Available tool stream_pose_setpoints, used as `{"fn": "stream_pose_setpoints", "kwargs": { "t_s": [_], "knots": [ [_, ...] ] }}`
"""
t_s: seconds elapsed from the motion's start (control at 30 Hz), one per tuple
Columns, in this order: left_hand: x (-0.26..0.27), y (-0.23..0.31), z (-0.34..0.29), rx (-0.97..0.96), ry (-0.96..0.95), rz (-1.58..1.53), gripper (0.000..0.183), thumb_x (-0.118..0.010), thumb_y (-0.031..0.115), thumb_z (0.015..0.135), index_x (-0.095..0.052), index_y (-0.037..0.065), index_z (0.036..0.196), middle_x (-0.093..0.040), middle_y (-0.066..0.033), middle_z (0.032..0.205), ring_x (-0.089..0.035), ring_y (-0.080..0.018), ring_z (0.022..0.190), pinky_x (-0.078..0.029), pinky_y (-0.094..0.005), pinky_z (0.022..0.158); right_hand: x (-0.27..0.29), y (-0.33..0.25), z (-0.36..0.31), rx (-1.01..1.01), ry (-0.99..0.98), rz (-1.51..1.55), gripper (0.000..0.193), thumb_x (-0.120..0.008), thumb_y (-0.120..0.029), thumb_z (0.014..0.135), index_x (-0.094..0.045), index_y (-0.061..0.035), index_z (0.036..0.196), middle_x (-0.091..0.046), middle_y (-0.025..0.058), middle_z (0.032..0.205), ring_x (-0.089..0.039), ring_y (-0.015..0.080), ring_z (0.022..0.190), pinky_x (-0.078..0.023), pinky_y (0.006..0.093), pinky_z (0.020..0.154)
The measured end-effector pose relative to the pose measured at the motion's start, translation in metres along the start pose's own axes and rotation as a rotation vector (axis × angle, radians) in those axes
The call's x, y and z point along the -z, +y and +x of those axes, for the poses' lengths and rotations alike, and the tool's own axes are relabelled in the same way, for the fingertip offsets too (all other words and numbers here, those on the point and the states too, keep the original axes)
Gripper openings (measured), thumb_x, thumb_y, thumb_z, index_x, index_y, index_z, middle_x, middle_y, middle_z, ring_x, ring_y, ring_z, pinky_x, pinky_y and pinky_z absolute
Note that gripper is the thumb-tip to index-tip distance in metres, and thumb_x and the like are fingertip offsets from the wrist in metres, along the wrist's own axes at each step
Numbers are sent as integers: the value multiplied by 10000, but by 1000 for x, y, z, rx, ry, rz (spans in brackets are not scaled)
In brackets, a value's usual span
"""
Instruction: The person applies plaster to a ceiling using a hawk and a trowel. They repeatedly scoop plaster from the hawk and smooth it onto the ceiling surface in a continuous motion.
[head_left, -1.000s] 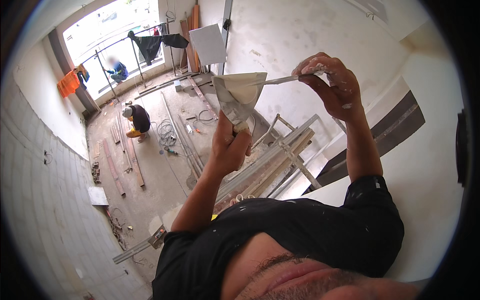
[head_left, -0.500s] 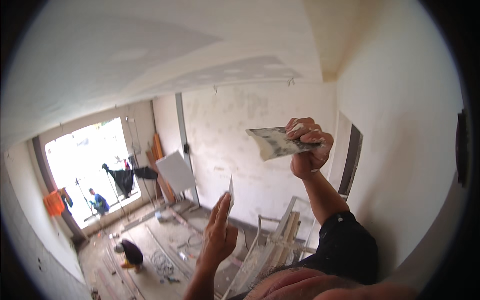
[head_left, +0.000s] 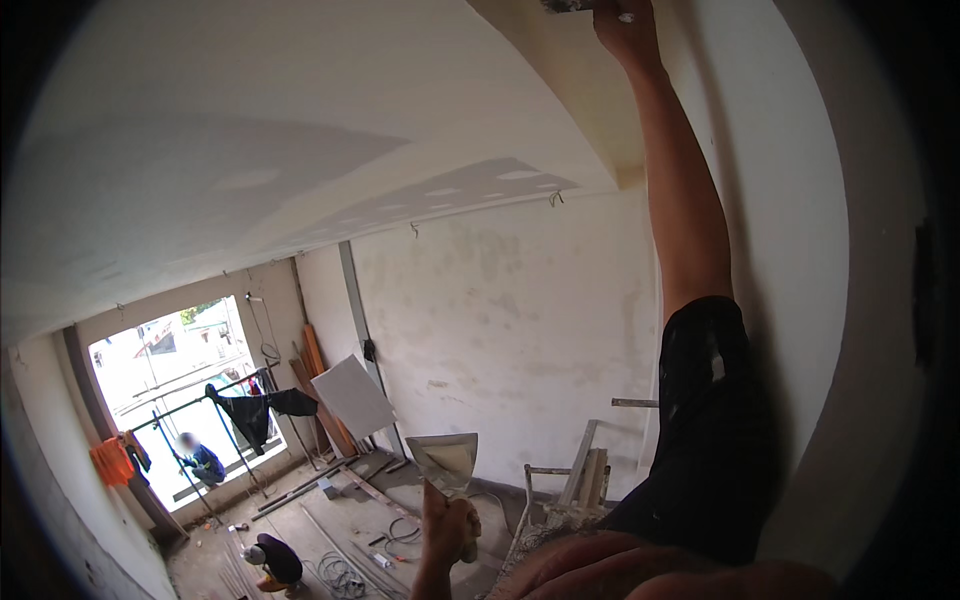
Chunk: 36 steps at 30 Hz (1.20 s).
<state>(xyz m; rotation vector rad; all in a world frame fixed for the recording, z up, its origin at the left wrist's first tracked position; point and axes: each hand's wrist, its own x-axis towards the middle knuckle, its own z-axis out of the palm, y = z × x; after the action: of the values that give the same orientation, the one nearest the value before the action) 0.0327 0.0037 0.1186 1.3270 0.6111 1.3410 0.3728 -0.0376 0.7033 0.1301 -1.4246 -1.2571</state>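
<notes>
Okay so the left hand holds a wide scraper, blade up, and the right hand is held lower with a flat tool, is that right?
No, the right hand is held higher, not lower: the head view shows it raised at the top edge with the flat tool. The left hand does hold the wide scraper, blade up.

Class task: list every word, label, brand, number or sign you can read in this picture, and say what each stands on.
None can be read.
Scraper in the left hand: no lettering visible.
Blade in the right hand: cut off by the top edge; no lettering visible.
Window: anything outside is too small and washed out to read.
</notes>
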Motion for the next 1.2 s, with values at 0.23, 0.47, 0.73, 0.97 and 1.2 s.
{"fn": "stream_pose_setpoints", "kwargs": {
  "t_s": [0.23, 0.47, 0.73, 0.97, 1.2],
  "knots": [
    [3, -1, -8, 53, 13, -42, 589, -460, -49, 850, -330, 60, 1414, -549, -83, 736, -536, -152, 501, -467, -305, 422, -19, 3, 6, -104, -55, -100, 607, -492, 29, 1021, -309, -114, 1583, -436, 194, 1558, -407, 310, 1465, -348, 371, 1159],
    [5, -8, -7, 53, 42, -75, 600, -453, -57, 852, -320, 68, 1424, -545, -83, 739, -537, -152, 510, -467, -304, 423, -22, 18, 5, -183, -122, -144, 598, -476, 35, 1019, -318, -124, 1574, -503, 170, 1497, -519, 262, 1335, -451, 334, 988],
    [7, -9, -7, 64, 19, -75, 623, -452, -56, 851, -312, 73, 1444, -545, -81, 736, -532, -150, 509, -476, -307, 428, -24, 18, 7, -113, -112, -81, 536, -466, 10, 1032, -350, -106, 1542, -570, 145, 1412, -584, 220, 1202, -491, 292, 801],
    [8, -8, -9, 77, 19, -64, 658, -455, -57, 845, -297, 77, 1470, -548, -82, 736, -534, -149, 509, -477, -307, 427, -26, 26, 9, 28, -70, -246, 567, -487, -13, 1002, -341, -92, 1545, -579, 241, 1404, -603, 366, 1266, -498, 411, 964],
    [11, -16, -8, -5, 11, 13, 671, -457, -60, 841, -292, 78, 1476, -549, -85, 740, -535, -150, 510, -479, -305, 429, -35, 12, 13, 38, 20, -309, 586, -518, -18, 960, -385, -97, 1526, -602, 262, 1363, -595, 427, 1269, -490, 467, 1021]
  ]
}}
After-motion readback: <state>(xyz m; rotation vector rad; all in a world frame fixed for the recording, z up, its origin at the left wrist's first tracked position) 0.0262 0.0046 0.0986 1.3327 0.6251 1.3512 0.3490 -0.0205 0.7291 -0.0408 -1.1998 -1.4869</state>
